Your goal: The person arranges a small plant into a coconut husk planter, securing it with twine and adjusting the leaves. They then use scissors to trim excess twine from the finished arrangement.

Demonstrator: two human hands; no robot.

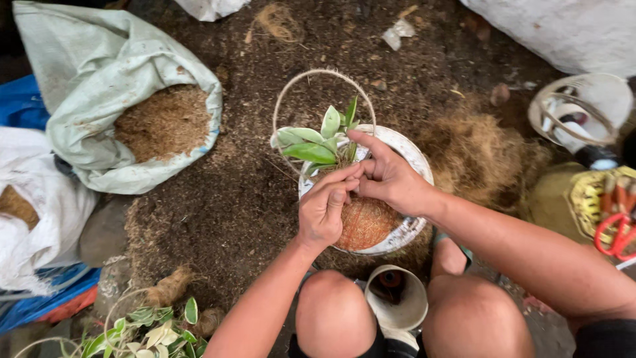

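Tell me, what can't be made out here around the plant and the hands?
- Plant stems and roots: head view, hidden by both hands.
- Left hand fingertips: curled under; whether they pinch anything cannot be told.
- Right hand palm side: turned away from the camera.
- Pot rim: partly covered by the right wrist.
- Scissors: cut off by the right edge.

— How's the light here?

— Soft and even, like overcast daylight; no hard shadows, only a faint dark patch beneath the white pot (pixel 404 142).

— Any glare?

— Little. The white sack (pixel 563 30) at the top right runs bright, close to washed out (its weave barely shows).

— Sharpness?

— The middle is crisp: the green leaves (pixel 311 142) and both hands read clearly. Toward the edges things stretch and curve, wide-lens style, and the red scissors (pixel 615 235) at the right edge look slightly smeared.
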